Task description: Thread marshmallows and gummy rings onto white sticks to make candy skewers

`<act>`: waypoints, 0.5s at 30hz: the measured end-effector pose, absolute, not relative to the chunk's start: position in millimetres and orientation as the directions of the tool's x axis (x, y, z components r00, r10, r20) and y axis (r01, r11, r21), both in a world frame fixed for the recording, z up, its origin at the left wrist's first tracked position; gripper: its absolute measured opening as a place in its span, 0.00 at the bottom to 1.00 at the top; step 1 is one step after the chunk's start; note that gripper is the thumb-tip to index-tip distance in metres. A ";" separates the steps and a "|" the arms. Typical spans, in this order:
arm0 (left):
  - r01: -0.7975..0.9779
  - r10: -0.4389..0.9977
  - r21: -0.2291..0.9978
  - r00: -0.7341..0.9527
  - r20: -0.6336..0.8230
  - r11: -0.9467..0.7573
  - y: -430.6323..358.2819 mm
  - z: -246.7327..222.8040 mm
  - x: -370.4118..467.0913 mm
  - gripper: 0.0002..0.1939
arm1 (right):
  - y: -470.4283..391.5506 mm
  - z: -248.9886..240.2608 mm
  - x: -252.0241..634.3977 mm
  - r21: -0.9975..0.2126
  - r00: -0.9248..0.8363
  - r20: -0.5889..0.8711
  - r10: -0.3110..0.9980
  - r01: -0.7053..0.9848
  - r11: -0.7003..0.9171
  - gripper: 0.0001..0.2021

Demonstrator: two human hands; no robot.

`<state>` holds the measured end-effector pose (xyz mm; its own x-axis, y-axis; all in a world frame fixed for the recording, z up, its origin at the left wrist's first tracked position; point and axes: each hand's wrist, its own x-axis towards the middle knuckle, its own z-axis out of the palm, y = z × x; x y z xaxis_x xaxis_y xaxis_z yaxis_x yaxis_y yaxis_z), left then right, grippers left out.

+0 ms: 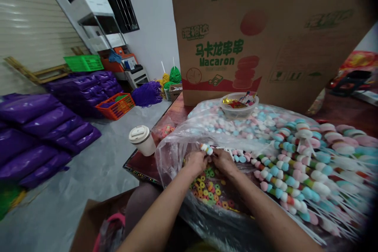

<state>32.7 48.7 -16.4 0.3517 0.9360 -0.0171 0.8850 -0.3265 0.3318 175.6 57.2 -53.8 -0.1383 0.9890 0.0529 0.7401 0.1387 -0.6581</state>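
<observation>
Marshmallow stack, short, tilted, white, pale blue

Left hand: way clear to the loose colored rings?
Probably yes: the left hand is close to the loose colored rings, and most look uncovered, though it appears busy at the marshmallows.

Marshmallow stack: between our left hand and right hand.
Ring candies: nearer us, amid plastic sheeting.
Marshmallow skewers: piled to our right on the table.
Loose marshmallows: beyond our hands, in a plastic bag.
Tub: on that bag, before the Macaron carton.
Lidded cup: left of us, by the table's edge.
Sacks: on the floor, far left.
</observation>
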 end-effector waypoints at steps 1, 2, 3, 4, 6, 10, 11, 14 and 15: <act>0.887 0.936 0.328 0.350 -0.020 -0.325 48.9 -16.3 34.4 0.13 | 58.1 -54.5 176.1 -0.668 -0.145 0.058 0.988 0.730 0.147 0.12; 0.887 0.936 0.325 0.353 -0.020 -0.328 47.7 -16.1 35.0 0.13 | 57.8 -55.1 177.5 -0.678 -0.146 0.067 0.987 0.720 0.152 0.12; 0.883 0.932 0.325 0.361 -0.014 -0.338 45.3 -16.0 34.5 0.13 | 56.3 -55.7 180.1 -0.686 -0.136 0.078 0.988 0.711 0.152 0.11; 0.876 0.927 0.329 0.374 -0.001 -0.353 42.0 -16.0 33.3 0.12 | 53.5 -56.1 184.0 -0.693 -0.118 0.088 0.989 0.706 0.146 0.11; 0.850 0.912 0.346 0.408 0.047 -0.398 34.8 -16.6 30.5 0.13 | 45.9 -56.3 195.2 -0.701 -0.067 0.100 0.993 0.704 0.118 0.14; 0.806 0.892 0.394 0.440 0.103 -0.443 29.9 -18.5 35.7 0.13 | 32.1 -49.7 216.3 -0.676 -0.015 0.067 0.998 0.735 0.057 0.18; 0.804 0.894 0.403 0.438 0.094 -0.436 31.2 -19.0 39.2 0.13 | 30.3 -47.0 217.8 -0.663 -0.032 0.049 0.998 0.746 0.057 0.17; 0.811 0.907 0.426 0.415 0.067 -0.402 35.4 -20.2 47.4 0.11 | 29.0 -40.7 212.3 -0.608 -0.102 -0.024 0.995 0.791 0.066 0.12; 0.813 0.912 0.431 0.404 0.066 -0.392 35.5 -20.3 47.5 0.10 | 29.5 -39.4 208.9 -0.585 -0.108 -0.048 0.993 0.809 0.060 0.12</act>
<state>47.5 35.5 -20.3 0.4044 0.9122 0.0664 0.8130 -0.3918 0.4308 208.9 29.5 -39.4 -0.1081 0.9930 -0.0479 0.8089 0.0598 -0.5849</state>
